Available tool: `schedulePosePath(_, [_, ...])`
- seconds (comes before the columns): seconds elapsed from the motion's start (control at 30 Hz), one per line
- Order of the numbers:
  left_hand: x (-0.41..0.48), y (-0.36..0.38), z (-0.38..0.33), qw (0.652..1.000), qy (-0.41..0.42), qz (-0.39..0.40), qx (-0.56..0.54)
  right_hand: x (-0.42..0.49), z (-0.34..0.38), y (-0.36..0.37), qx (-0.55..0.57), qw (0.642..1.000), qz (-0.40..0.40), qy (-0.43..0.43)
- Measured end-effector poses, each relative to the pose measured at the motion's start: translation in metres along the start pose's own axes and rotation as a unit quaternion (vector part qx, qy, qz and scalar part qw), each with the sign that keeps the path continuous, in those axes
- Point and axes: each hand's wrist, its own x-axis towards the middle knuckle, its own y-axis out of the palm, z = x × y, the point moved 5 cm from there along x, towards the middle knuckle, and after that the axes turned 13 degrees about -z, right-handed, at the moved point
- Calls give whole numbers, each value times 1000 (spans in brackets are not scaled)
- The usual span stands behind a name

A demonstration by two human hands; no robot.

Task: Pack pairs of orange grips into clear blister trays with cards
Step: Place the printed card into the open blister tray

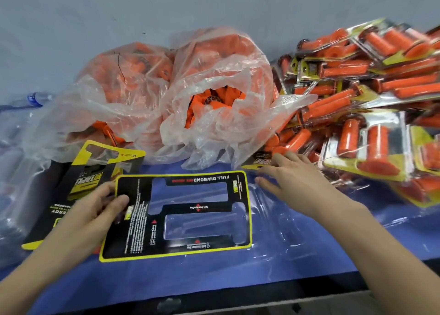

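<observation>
card printed "full diamond" lies on the clear blister tray, its left edge pinched by the left hand, while the right hand spreads loose fingers just past its right edge.

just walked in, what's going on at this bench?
A person is packing by hand. The left hand grips a black-and-yellow card by its edge, over a clear blister tray on the blue table; the tray's pockets hold no grips yet. The right hand is open, fingers spread, beside the pile of finished packs. Loose orange grips sit in plastic bags behind, and spare cards lie at left.
</observation>
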Motion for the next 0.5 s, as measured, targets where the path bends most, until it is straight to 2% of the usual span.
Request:
schedulePosePath(0.1, [-8,13,5,998,-8,55,35,0,1,-1,4,1000,-5,1])
schedulePosePath(0.23, [-12,26,10,993,2,77,85,-2,4,-8,28,999,-29,-2])
schedulePosePath(0.4, [-13,27,20,989,-19,56,138,-7,23,-21,92,991,-100,-17])
schedulePosePath(0.5, [-16,25,24,986,-37,30,160,-13,37,-13,108,990,-67,-60])
